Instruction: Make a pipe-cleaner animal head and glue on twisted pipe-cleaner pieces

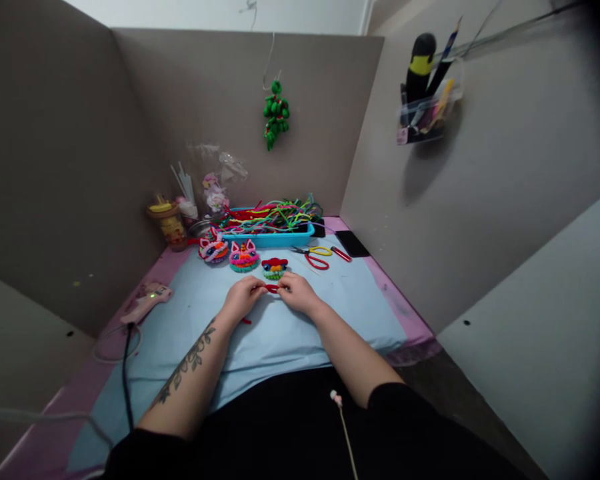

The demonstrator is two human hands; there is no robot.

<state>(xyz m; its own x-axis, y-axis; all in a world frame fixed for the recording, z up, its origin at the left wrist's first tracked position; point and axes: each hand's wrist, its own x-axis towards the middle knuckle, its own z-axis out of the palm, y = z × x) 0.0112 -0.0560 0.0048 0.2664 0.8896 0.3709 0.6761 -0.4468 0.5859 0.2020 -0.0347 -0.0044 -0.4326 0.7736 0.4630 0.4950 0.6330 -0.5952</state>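
Centrally, red fuzzy strip (pixel 272 289) above light-blue cloth (pixel 350 307) | left hand (pixel 244 294): fingertips pinched on strip's left part | right hand (pixel 296 291): fingertips pinched on its right part | just beyond: red, orange and green fuzzy animal head (pixel 275 267) | far: blue rectangular plastic tray (pixel 267 240) of multicoloured fuzzy stems (pixel 280 218) | right, near tray's corner: red-and-yellow-handled pliers (pixel 318 263)

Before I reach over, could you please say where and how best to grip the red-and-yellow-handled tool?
Grip the tool by both handles, probably from the near right with the right hand, once it releases the red strip: the handles splay rightward, the dark tip points left.
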